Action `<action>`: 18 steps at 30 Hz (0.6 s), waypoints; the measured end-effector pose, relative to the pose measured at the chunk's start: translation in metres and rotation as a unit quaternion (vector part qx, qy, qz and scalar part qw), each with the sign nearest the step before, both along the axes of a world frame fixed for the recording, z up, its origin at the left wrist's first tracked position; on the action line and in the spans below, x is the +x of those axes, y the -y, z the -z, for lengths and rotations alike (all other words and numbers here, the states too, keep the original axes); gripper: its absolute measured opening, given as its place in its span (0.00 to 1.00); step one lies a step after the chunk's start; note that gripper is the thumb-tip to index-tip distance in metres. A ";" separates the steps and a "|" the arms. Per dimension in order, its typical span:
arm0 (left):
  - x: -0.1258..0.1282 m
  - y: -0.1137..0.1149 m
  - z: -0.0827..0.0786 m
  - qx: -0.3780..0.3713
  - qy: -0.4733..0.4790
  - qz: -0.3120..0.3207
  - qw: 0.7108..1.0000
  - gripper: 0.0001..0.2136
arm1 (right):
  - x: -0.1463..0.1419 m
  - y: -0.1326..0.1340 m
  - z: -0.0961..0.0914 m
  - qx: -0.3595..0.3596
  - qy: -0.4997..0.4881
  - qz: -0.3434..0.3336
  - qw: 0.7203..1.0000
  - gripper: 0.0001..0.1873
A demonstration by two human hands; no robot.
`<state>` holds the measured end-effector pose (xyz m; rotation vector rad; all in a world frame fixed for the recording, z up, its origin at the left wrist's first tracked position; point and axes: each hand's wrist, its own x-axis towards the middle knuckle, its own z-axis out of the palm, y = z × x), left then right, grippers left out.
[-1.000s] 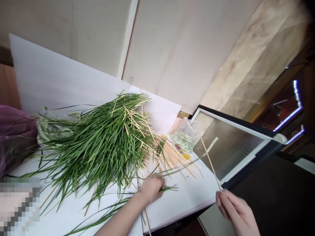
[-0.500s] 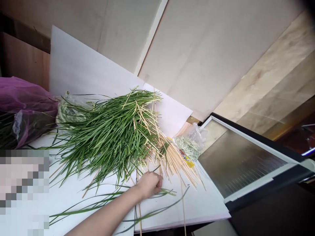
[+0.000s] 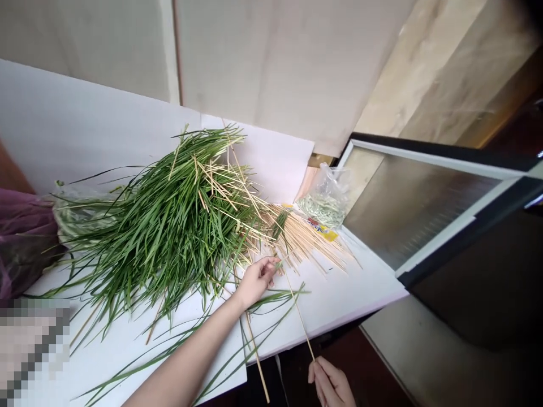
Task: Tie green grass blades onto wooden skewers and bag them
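A large heap of long green grass blades lies on the white board, with thin bamboo skewers mixed through it. A fan of loose skewers spreads from its right side. My left hand rests at the heap's lower edge, its fingertips pinching a thin grass blade beside the skewers. Low at the right, past the board's edge, my right hand is shut on a long bamboo skewer, which rises toward my left hand. Another skewer overhangs the board's edge.
A purple plastic bag lies at the heap's left end. A clear bag of pale strips and a yellow packet sit behind the skewers. A framed glass panel stands right of the board. A pixelated patch covers the lower left corner.
My right hand has come back into view low at the right, holding a skewer. My left hand has shifted slightly toward the skewers. The camera view has also swung.
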<state>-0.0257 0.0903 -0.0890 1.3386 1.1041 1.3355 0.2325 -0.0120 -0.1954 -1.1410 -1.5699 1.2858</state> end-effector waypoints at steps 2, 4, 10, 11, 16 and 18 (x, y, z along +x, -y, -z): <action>0.000 0.000 0.000 0.007 -0.025 -0.003 1.000 0.21 | 0.001 0.002 -0.004 0.016 0.014 -0.003 1.000 0.31; 0.000 0.001 -0.001 0.020 -0.059 -0.011 0.998 0.19 | 0.002 0.003 -0.007 0.016 0.019 -0.011 1.000 0.30; 0.000 -0.001 -0.003 0.044 -0.083 -0.053 0.994 0.16 | 0.000 0.004 -0.011 0.009 0.004 0.004 1.000 0.28; 0.000 -0.001 -0.003 0.043 -0.081 -0.059 0.994 0.16 | 0.000 0.004 -0.011 0.009 0.001 0.005 1.000 0.28; 0.001 0.000 -0.004 0.015 -0.065 -0.044 0.997 0.23 | 0.000 0.003 -0.009 0.020 -0.001 -0.002 1.000 0.27; 0.002 0.001 -0.004 0.009 -0.060 -0.031 0.998 0.23 | -0.001 0.003 -0.009 0.025 0.000 -0.004 1.000 0.27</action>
